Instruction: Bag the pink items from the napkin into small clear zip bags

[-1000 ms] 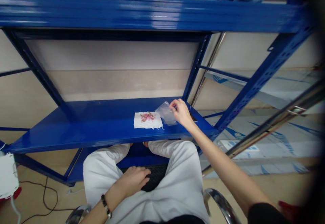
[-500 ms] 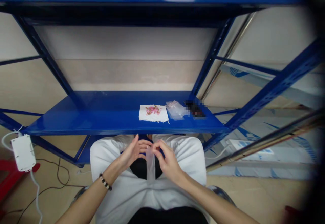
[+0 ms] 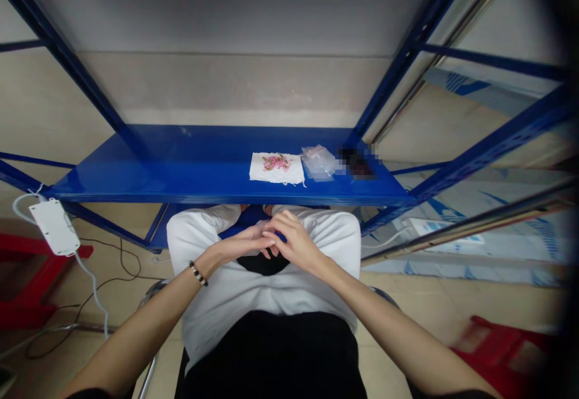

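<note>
Over my lap, my left hand [image 3: 246, 242] and my right hand [image 3: 292, 235] meet and overlap. Between them is a thin clear plastic strip [image 3: 261, 223], perhaps a flat bag; most of it is covered by the fingers. My right hand is closed, with bent fingers pinching over the plastic. The left lies palm inward, its thumb pressed towards the fingers, whose tips are partly hidden by the right hand. On the blue shelf [image 3: 181, 157] beyond lies a white cloth [image 3: 260, 169] bearing a pink and green flower pattern [image 3: 277, 162]. Beside it sit clear plastic bags [image 3: 320, 163].
A dark, pixelated object [image 3: 357, 163] rests at the shelf's right end. Blue uprights [image 3: 393, 85] frame both sides. A white power box [image 3: 54, 227] hangs at left on its cable. Red stools [image 3: 27, 278] stand on the floor at both sides.
My hands have come together, and the plastic strip that hung down from my right fingers is now mostly hidden between them. The view has tilted down, showing more of my lap.
</note>
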Motion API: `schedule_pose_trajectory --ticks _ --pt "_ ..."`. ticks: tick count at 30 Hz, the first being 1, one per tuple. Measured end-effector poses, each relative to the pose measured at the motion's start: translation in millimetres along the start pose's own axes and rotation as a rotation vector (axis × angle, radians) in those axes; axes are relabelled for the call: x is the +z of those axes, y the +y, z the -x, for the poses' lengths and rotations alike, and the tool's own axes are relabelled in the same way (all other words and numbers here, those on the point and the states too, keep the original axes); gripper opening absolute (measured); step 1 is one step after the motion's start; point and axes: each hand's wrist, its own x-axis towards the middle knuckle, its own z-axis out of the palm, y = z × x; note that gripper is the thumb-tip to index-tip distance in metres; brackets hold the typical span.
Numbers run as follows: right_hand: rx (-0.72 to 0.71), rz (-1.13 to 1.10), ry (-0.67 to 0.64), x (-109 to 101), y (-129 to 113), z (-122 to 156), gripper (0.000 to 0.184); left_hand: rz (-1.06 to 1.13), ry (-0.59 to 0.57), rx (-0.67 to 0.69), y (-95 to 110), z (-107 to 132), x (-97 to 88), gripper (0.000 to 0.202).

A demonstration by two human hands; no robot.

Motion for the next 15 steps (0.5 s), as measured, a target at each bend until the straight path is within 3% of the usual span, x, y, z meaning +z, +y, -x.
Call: schedule_pose_trajectory --ticks 10,15 --pt "-0.005 -0.235 -0.192 -2 -2 3 0.022 -0.453 0.053 0.06 -7 2 -18.0 0.039" --pt "0.063 -0.287 -0.305 -2 -2 2 0.028 -0.537 -0.01 0.031 -7 3 -21.2 0.041"
